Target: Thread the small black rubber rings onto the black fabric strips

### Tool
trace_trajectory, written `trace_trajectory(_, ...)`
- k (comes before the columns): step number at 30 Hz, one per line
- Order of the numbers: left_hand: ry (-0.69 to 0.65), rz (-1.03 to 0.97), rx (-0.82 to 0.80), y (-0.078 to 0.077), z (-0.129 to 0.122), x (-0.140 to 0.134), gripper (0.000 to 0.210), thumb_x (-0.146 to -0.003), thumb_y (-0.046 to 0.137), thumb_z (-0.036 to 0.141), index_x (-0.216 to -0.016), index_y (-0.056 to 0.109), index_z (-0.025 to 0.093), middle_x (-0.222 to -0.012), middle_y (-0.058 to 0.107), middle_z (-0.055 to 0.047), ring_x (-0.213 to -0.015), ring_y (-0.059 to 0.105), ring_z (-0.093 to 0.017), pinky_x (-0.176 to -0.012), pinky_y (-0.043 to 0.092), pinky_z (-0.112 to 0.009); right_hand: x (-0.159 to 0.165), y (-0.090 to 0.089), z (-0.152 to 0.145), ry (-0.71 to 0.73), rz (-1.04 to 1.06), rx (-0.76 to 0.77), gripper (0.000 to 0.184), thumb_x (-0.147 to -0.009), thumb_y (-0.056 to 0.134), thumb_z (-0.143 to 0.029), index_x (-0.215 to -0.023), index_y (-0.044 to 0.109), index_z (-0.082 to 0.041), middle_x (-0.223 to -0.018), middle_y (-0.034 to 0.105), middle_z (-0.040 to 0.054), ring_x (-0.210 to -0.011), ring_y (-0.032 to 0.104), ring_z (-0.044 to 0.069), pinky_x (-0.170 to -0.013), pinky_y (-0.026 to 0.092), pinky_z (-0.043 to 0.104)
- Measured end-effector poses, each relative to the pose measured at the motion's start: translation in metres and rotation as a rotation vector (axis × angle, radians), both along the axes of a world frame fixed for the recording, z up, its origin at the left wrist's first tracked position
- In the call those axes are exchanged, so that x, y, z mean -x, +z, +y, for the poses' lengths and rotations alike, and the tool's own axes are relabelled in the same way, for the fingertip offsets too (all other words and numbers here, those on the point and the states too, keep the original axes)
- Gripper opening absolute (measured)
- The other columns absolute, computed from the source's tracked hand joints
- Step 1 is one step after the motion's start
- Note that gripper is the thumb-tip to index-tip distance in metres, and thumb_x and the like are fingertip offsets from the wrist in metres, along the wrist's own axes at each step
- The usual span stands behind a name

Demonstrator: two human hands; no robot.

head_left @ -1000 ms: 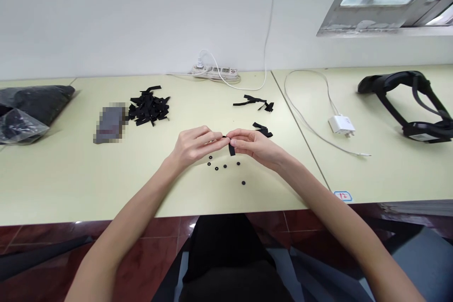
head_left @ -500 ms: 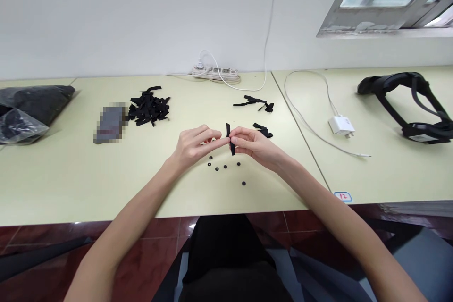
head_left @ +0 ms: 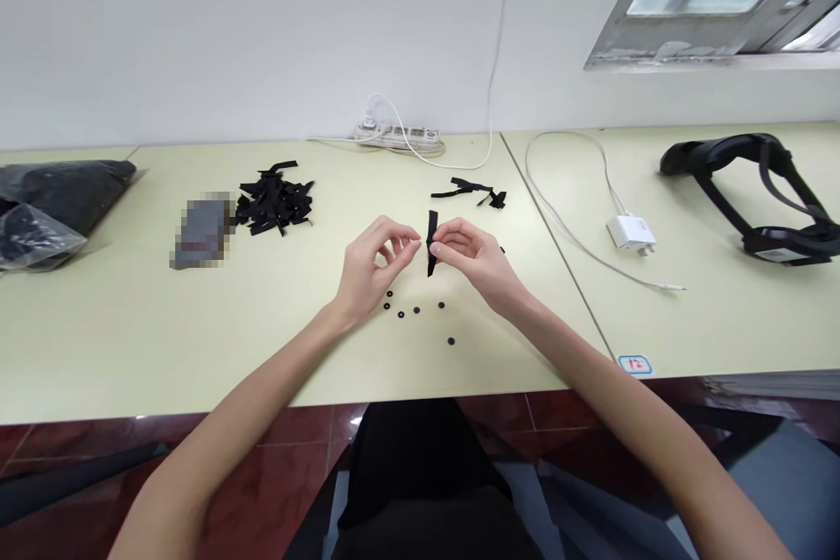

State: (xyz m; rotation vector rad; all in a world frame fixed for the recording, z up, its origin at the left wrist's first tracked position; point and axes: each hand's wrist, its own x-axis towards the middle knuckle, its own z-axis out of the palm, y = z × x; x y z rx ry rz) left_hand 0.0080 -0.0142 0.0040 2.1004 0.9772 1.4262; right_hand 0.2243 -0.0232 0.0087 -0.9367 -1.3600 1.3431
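My right hand [head_left: 473, 258] pinches a short black fabric strip [head_left: 432, 223] between thumb and fingers. The strip stands nearly upright above the table. Just to its left is my left hand [head_left: 377, 267], thumb and forefinger drawn together in a pinch; whatever lies between those fingertips is too small to make out. Below the hands, several small round black snap parts [head_left: 416, 311] lie scattered on the table, some with a pale centre. Behind my right hand are a few loose black strips [head_left: 469, 185], and part of another is hidden by the hand.
A heap of black strips [head_left: 276, 199] lies at left beside a blurred-out dark object [head_left: 202, 232]. A dark plastic bag [head_left: 72, 206] sits far left. Against the wall is a power strip [head_left: 397, 136]. To the right are a white charger [head_left: 631, 232] with cable and a black headset [head_left: 780, 192].
My left hand has drawn back slightly from the strip, its forefinger now bent to the thumb. My right hand has moved up a little with the strip.
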Motion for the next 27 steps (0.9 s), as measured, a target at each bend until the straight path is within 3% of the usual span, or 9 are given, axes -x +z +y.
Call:
trace_trajectory(3,-0.105,-0.096,0.360,0.0019,-0.0028,-0.0039,0.025,-0.108,0.073,0.046,-0.106,0.080,0.022,-0.106,0.075,-0.006,-0.089,0.069,-0.016,-0.064,0.057,-0.023,0.0004,-0.0008,0.0008,-0.041,-0.026,-0.097,0.035,-0.088,0.094,-0.049,-0.104,0.070,-0.028,-0.102,0.072,0.0014,-0.099,0.073,0.020,-0.096,0.065,0.040)
trace_trajectory(6,-0.180,-0.143,0.540,0.0022,-0.0018,-0.0036,0.031,-0.101,0.081,0.052,-0.101,0.081,0.021,-0.106,0.075,-0.007,-0.092,0.069,-0.018,-0.064,0.058,-0.024,-0.0001,-0.0028,0.0005,-0.028,-0.067,-0.190,0.033,-0.091,0.092,-0.045,-0.106,0.068,-0.029,-0.104,0.071,0.0013,-0.098,0.073,0.020,-0.094,0.067,0.040)
trace_trajectory(11,-0.184,-0.181,0.592,0.0064,-0.0019,-0.0018,0.032,-0.094,0.088,0.052,-0.095,0.081,0.020,-0.099,0.074,-0.007,-0.090,0.069,-0.018,-0.065,0.057,-0.024,-0.0004,-0.0039,-0.0007,-0.032,-0.097,-0.284,0.021,-0.100,0.083,-0.041,-0.107,0.068,-0.028,-0.110,0.071,0.0026,-0.102,0.074,0.021,-0.100,0.067,0.043)
trace_trajectory(14,-0.195,-0.179,0.618,0.0080,-0.0028,-0.0017,0.033,-0.093,0.089,0.052,-0.098,0.082,0.021,-0.102,0.075,-0.008,-0.093,0.069,-0.019,-0.065,0.057,-0.025,-0.0002,-0.0041,-0.0004,-0.046,-0.103,-0.291,0.027,-0.098,0.086,-0.046,-0.107,0.069,-0.028,-0.110,0.072,0.0033,-0.103,0.075,0.022,-0.104,0.067,0.046)
trace_trajectory(20,-0.217,-0.192,0.686,0.0060,-0.0008,-0.0028,0.036,-0.089,0.091,0.055,-0.098,0.082,0.021,-0.105,0.076,-0.009,-0.097,0.070,-0.021,-0.067,0.057,-0.026,-0.0012,-0.0068,0.0011,-0.049,-0.098,-0.273,0.033,-0.095,0.090,-0.051,-0.106,0.068,-0.028,-0.106,0.073,0.0031,-0.099,0.076,0.022,-0.098,0.068,0.044)
trace_trajectory(27,-0.262,-0.203,0.766,0.0044,0.0039,-0.0026,0.042,-0.085,0.092,0.058,-0.098,0.082,0.020,-0.096,0.075,-0.007,-0.084,0.066,-0.018,-0.067,0.055,-0.028,-0.0020,-0.0072,0.0012,-0.054,-0.098,-0.242,0.040,-0.091,0.091,-0.060,-0.100,0.071,-0.027,-0.099,0.076,0.0031,-0.094,0.079,0.022,-0.096,0.070,0.044)
